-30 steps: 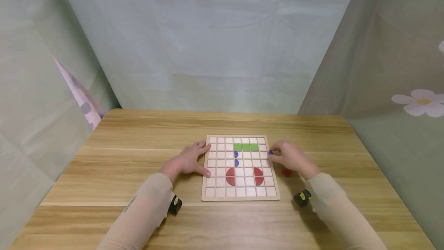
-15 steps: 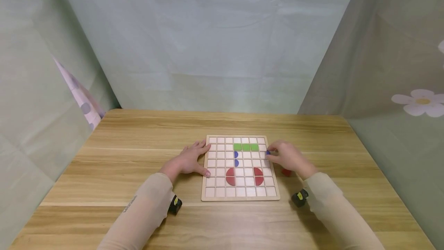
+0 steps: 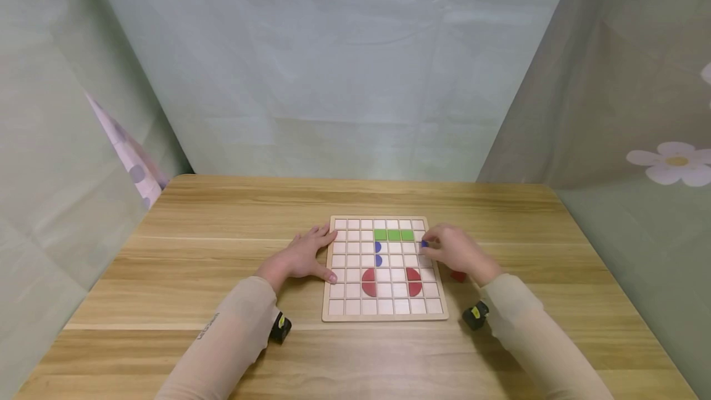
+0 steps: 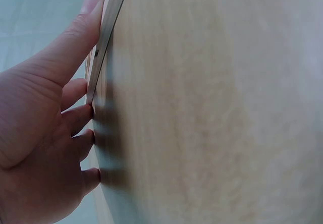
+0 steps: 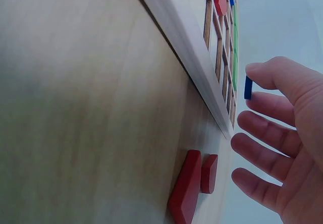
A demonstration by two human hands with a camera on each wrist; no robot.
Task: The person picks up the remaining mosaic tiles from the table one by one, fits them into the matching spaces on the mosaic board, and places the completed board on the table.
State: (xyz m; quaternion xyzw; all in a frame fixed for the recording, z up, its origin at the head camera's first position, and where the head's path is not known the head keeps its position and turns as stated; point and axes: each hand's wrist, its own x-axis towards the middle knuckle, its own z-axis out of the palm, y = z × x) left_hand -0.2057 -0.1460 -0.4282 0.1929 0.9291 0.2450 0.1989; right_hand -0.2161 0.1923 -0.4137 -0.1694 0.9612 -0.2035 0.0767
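A square wooden grid board (image 3: 383,318) lies flat on the table. My left hand (image 3: 302,256) rests at its left side with fingers spread, the thumb on the frame; the left wrist view shows those fingertips along the board's edge (image 4: 108,27). Between thumb and index finger, my right hand (image 3: 458,249) pinches a small blue piece (image 5: 248,88), held over the board's right columns. Three green squares (image 3: 394,235) fill cells near the far side. Below their left end sit two blue rounded pieces (image 3: 378,247). Red rounded pieces form half discs at left (image 3: 369,283) and right (image 3: 414,283).
Red pieces (image 5: 186,191) lie on the wooden table (image 3: 222,202) just right of the board, partly under the right hand in the head view. Pale cloth (image 3: 344,66) hangs behind and at both sides. Each wrist carries a small black camera (image 3: 476,315).
My right hand has moved a little left with the blue piece, from the board's right edge to over its right columns. The left hand has stayed in place.
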